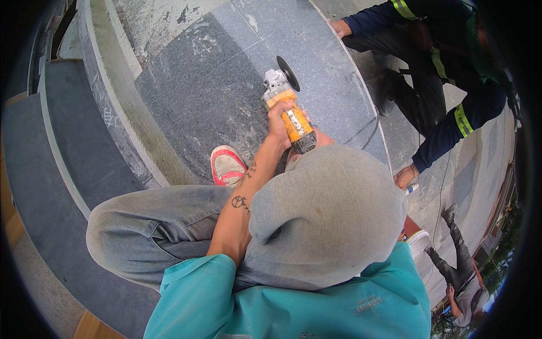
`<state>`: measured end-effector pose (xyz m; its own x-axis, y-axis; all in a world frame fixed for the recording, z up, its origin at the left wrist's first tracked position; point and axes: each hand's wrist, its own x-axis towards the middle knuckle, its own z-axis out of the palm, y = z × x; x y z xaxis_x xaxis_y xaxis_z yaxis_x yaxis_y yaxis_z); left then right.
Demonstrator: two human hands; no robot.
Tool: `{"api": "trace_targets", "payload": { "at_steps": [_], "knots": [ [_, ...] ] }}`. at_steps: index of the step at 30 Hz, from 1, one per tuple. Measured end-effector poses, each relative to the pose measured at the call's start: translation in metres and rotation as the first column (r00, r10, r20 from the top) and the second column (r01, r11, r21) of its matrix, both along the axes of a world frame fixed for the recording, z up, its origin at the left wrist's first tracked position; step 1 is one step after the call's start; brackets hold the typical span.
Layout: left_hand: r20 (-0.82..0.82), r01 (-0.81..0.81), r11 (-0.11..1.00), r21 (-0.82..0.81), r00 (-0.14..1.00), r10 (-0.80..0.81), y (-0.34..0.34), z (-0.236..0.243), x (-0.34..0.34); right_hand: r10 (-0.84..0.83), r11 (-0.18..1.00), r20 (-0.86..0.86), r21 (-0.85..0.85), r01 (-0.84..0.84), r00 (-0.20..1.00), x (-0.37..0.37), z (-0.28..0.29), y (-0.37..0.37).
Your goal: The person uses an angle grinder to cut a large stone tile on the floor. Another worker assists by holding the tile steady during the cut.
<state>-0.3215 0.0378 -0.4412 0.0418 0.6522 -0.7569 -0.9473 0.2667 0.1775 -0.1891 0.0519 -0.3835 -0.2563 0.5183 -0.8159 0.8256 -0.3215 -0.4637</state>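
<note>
An angle grinder (pixel 297 122) with a yellow-orange body and a worn silver head lies across my grip, its head pointing away from me. My left hand (pixel 278 120) is closed around the body just behind the head. At the rear end my right hand (pixel 322 138) wraps the grinder, mostly hidden behind my raised right knee. The dark round disc (pixel 288 73) is tilted on edge to the right of the head, over the grey stone slabs (pixel 209 85). Whether it touches the stone I cannot tell.
My shoe (pixel 227 165) rests on the slab. At right, a co-worker in dark clothes with reflective bands has one hand (pixel 340 28) at the slab's edge and another (pixel 405 177) lower down. A cord (pixel 372 131) crosses the slab. Left are a curb (pixel 121 96) and dark steps (pixel 84 124).
</note>
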Motion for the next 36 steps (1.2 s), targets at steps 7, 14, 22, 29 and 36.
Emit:
{"api": "trace_targets", "payload": {
  "at_steps": [7, 14, 22, 29, 36],
  "knots": [
    [0.049, -0.009, 1.0, 0.01, 0.999, 0.008, 0.005, -0.003, -0.005, 0.016, 0.999, -0.004, 0.034, -0.016, 1.0, 0.001, -0.006, 0.003],
    [0.003, -0.018, 1.0, 0.002, 1.0, 0.018, 0.012, -0.006, -0.016, 0.119, 0.989, 0.044, 0.086, -0.123, 0.992, -0.014, 0.005, 0.015],
    [0.019, 0.0, 1.0, -0.013, 1.0, 0.001, 0.002, -0.004, -0.001, 0.037, 0.996, 0.052, 0.08, -0.041, 0.998, 0.009, -0.019, -0.003],
    [0.009, -0.005, 1.0, -0.019, 1.0, 0.005, 0.0, -0.001, 0.002, 0.039, 0.999, 0.015, 0.031, -0.04, 0.999, 0.006, -0.001, -0.001],
    [0.0, -0.004, 1.0, -0.016, 1.0, 0.004, -0.001, 0.006, 0.007, 0.069, 0.997, 0.094, 0.013, -0.071, 0.993, 0.007, 0.003, -0.003]
  ]
}}
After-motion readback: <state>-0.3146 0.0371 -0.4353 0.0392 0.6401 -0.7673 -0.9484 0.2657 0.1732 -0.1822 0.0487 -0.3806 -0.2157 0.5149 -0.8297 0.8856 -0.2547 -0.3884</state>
